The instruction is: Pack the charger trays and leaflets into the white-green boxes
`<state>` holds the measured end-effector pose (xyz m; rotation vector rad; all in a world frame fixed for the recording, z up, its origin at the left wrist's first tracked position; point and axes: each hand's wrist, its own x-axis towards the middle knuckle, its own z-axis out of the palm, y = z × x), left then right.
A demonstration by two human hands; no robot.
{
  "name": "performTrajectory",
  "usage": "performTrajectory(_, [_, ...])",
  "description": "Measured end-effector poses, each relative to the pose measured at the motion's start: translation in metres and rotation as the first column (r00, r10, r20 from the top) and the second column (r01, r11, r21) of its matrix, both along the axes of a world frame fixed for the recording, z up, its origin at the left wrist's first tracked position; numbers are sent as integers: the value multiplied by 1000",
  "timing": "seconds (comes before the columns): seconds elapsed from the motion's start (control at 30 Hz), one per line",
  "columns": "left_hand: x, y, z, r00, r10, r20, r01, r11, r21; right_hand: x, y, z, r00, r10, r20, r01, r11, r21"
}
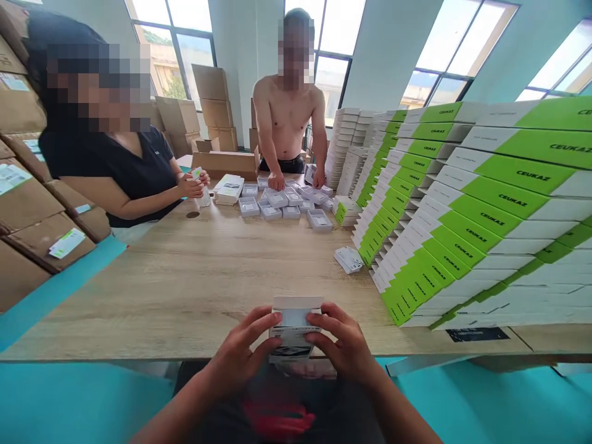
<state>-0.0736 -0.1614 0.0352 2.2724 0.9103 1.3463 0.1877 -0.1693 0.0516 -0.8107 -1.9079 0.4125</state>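
Observation:
Between my two hands, at the table's front edge, is a small white cardboard box (292,334) with its top flap (297,302) standing up. Something pale shows in its open end; I cannot make out what. My left hand (247,342) pinches the box's left side, thumb and fingers at the rim. On the right side my right hand (345,342) grips it the same way. Dark print covers the face turned towards me. A flat white printed packet (349,260) lies farther forward on the wooden table (240,277).
Tall stacks of white and green boxes (467,228) rise on the right. Clear plastic trays (319,220) are heaped at the far end, beside a pile of white cards (229,189). One co-worker (134,172) handles a small box at left; another (289,123) reaches into the trays.

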Motion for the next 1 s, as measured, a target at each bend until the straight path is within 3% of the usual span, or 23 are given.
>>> performTrajectory(0.07, [-5,3,19,984,4,-179,11,997,80,1,2,11,998,31,46,-32,999,30])
performTrajectory(0.13, [-8,3,35,966,21,-256,13,991,130,2,3,17,996,0,86,-9,994,104])
performTrajectory(0.27, [-6,-3,43,993,8,-122,19,976,216,1,-3,22,996,1,88,-23,968,251])
performTrajectory(0.33, [-4,-9,43,996,-27,-84,44,977,207,-1,-9,29,993,18,113,-41,977,207])
performTrajectory(0.43, [0,-20,49,992,-30,-125,40,996,76,-5,-17,42,992,10,124,-10,1000,4])
performTrajectory(0.5, [5,-25,55,993,43,-112,-49,998,-44,-9,-20,48,996,-12,86,22,992,-123])
performTrajectory(0.6, [14,-31,61,983,178,-35,-181,967,-180,-15,-21,49,999,-54,6,54,975,-218])
performTrajectory(0.77, [22,-32,68,982,181,46,-168,965,-203,-19,-20,51,997,-71,-5,67,969,-239])
performTrajectory(0.87, [19,-30,70,988,148,46,-138,974,-178,-15,-17,55,999,-43,13,44,981,-186])
performTrajectory(1.0, [6,-24,55,995,60,-73,-59,998,14,-2,-10,49,987,105,123,-102,994,-26])
